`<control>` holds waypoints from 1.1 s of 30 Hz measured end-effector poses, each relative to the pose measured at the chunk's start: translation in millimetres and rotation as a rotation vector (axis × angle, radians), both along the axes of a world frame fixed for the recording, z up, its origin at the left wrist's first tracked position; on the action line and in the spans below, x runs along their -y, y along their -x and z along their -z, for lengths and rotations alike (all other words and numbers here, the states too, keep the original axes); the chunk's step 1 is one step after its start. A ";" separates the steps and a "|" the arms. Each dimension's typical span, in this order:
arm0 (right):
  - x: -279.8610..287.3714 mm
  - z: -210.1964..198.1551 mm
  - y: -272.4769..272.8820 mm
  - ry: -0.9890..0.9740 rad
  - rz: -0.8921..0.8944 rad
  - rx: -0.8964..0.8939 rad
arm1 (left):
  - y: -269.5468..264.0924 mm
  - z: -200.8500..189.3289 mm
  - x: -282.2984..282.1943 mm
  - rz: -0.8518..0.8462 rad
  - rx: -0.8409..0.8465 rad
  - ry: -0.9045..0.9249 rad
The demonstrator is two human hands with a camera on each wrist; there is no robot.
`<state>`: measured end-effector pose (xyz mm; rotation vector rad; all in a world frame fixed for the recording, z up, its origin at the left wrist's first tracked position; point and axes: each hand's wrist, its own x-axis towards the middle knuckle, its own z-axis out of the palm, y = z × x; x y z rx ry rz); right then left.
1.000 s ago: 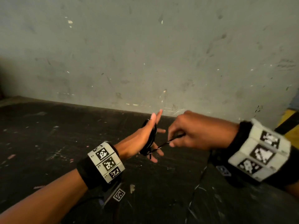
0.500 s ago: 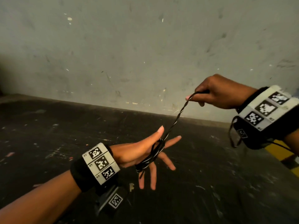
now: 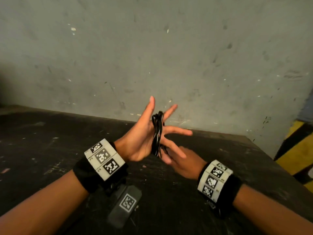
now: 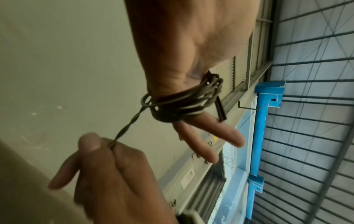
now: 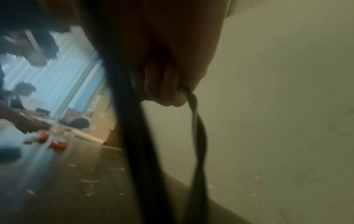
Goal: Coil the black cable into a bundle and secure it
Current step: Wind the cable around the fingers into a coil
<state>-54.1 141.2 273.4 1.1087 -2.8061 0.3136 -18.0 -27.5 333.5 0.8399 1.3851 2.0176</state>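
Note:
The black cable (image 3: 157, 133) is wound in several loops round the spread fingers of my left hand (image 3: 144, 138), which is held up above the table with fingers straight. In the left wrist view the coil (image 4: 184, 103) sits across the fingers, a plug end sticks out beside it, and a twisted strand runs down to my right hand (image 4: 107, 166). My right hand (image 3: 183, 163) is just below and to the right of the left hand and pinches the free twisted end (image 5: 191, 100) between thumb and fingers.
A dark scuffed tabletop (image 3: 50, 150) lies under both hands, with a grey wall (image 3: 169, 56) right behind it. A yellow and black striped edge (image 3: 298, 146) is at the right. Small red objects (image 5: 57, 144) and another person's hand lie far off.
My right hand has dropped from high on the right to below the left hand, carrying the strand round the fingers. The left hand has lifted and tipped its fingers upward.

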 end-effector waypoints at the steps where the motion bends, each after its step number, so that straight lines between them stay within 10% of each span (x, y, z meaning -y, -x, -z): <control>1: 5.0 3.2 -5.6 0.049 -0.010 -0.008 | 5.0 -3.2 2.2 -0.075 -0.002 -0.005; 9: 23.2 -10.4 -39.6 0.138 -0.068 0.131 | 19.4 -2.5 10.1 -0.442 -0.029 0.102; 29: 26.2 -18.4 -49.4 -0.205 -0.080 0.149 | 26.4 13.8 5.1 -0.505 0.231 -0.236; 33: 32.2 -20.1 -61.2 -0.143 -0.127 0.129 | 22.5 20.3 2.0 -0.598 0.059 -0.032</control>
